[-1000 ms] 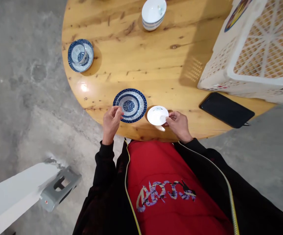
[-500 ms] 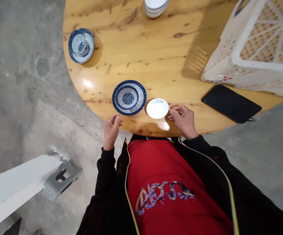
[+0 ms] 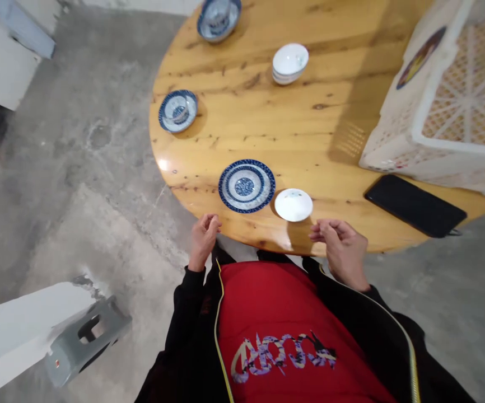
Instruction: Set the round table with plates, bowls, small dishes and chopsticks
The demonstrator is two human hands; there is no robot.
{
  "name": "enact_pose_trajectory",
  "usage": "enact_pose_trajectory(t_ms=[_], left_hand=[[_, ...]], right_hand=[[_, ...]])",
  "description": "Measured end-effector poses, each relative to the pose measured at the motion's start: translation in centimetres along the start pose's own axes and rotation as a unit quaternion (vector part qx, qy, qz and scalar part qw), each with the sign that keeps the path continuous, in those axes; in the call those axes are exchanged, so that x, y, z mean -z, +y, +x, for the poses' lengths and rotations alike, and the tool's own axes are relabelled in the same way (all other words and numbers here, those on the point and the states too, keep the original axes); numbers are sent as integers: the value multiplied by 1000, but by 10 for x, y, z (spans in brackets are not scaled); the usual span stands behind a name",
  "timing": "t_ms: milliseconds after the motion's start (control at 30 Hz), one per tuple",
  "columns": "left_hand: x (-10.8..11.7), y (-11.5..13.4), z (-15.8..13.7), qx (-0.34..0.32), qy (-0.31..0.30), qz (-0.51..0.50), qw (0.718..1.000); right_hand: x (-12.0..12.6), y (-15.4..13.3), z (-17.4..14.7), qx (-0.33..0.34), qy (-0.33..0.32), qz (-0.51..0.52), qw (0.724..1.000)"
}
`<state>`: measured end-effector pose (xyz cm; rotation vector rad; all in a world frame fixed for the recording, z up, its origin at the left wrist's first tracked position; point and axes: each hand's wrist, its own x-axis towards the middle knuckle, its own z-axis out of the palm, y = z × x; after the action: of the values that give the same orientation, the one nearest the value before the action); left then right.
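Observation:
My left hand (image 3: 204,240) hovers by the table's near edge with its fingers loosely curled in and nothing visible in them. Up and to its right lies a blue-and-white patterned plate (image 3: 245,186), apart from the hand. Just right of the plate stands a small white bowl (image 3: 293,205) with a faint motif inside its rim. My right hand (image 3: 344,249) is to the lower right of this bowl and does not touch it. Its fingers reach loosely toward the bowl, slightly bent, and hold nothing.
On the round wooden table (image 3: 242,129) are a stack of white bowls (image 3: 288,64), a blue-and-white dish (image 3: 178,111) and another blue-and-white dish (image 3: 219,19), each dish with a smaller piece in it. A white plastic basket (image 3: 410,131) and a black phone (image 3: 414,205) occupy the right side.
My right hand has drawn back from the white bowl's edge, down and to the right. The view has shifted, bringing the far dish and more of the white bowl stack into sight.

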<state>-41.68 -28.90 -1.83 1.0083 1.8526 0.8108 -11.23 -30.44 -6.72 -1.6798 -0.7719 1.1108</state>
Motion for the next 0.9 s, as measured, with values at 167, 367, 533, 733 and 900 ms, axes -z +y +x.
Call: enact_pose_trajectory(t_ms=[167,367,533,733,900], left_hand=[[55,-30,9,-32,-36,1,999],[153,-84,25,-41,-66,27,997],[215,-112,47,-55,-65,54,995],[237,-108,91,-90,-105,60,989],[247,-99,141,-100,-129,65,984]], right_hand=[[-82,-6,-42,3,-46,8,999],[-227,-10,-110,-17,-143,17,989],[-314,-15,-154,-61,-222,42,972],[-355,-28,-150,-57,-180,34,981],[-401,-31,-131,-65,-195,23,978]])
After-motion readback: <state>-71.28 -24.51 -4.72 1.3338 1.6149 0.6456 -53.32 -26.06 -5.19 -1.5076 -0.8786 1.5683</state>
